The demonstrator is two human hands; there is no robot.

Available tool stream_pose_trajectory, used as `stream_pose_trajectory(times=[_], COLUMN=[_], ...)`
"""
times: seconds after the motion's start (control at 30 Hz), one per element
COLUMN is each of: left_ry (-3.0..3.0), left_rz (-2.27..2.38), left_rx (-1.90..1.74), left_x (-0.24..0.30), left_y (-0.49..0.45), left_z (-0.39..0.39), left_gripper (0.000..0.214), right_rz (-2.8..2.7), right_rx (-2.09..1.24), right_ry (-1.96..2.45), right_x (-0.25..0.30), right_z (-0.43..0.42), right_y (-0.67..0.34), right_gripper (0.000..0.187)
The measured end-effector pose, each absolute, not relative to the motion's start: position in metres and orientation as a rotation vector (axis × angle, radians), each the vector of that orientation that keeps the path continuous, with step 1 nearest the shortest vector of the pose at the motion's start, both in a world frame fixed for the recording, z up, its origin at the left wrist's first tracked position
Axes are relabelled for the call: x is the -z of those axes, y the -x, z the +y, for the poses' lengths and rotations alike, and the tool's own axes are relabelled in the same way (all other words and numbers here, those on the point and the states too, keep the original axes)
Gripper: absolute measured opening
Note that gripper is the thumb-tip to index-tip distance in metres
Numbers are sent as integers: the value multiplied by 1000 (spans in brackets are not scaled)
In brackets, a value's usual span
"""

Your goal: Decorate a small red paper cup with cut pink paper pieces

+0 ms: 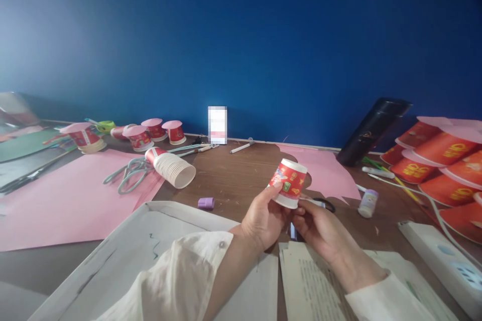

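A red paper cup (289, 183) with white edges and printed figures is in my left hand (265, 215), slightly tilted above the table. My left thumb lies along its side, and the other fingers are mostly hidden beneath it. My right hand (316, 225) is by the cup's lower right edge, its fingers curled together; what they pinch, if anything, is hidden. A dark loop (329, 204) shows just behind the right hand. Under the hands a small bluish-purple object (293, 231) is partly covered.
Left are a stack of paper cups (175, 169), pink paper (75, 200) and a purple cap (206, 203). Right are a black bottle (372, 133), red cups with pink discs (452, 153), a glue stick (368, 203) and a power strip (442, 261). Printed sheets (305, 281) lie in front.
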State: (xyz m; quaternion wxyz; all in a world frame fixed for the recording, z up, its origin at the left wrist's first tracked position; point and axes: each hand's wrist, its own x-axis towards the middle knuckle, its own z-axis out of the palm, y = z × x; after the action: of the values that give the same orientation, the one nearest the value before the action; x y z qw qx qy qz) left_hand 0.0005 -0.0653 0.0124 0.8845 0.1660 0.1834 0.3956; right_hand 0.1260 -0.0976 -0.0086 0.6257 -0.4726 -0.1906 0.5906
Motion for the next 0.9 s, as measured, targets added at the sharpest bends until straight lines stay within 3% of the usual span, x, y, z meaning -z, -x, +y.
stream_pose_trajectory(times=[0.17, 0.5, 0.9], left_ry=[-269, -296, -540], left_rz=[417, 564, 571], left_rx=[-913, -963, -979], left_x=[-13, -9, -5], left_y=[2, -1, -6], left_z=[-60, -59, -64], left_gripper=[19, 28, 34], right_rz=[-419, -1088, -1457], right_rx=[-1120, -166, 263], right_ry=[1158, 1253, 1212], right_x=[5, -20, -22], right_z=[-96, -123, -130], right_y=[-129, -134, -136], right_gripper=[43, 25, 33])
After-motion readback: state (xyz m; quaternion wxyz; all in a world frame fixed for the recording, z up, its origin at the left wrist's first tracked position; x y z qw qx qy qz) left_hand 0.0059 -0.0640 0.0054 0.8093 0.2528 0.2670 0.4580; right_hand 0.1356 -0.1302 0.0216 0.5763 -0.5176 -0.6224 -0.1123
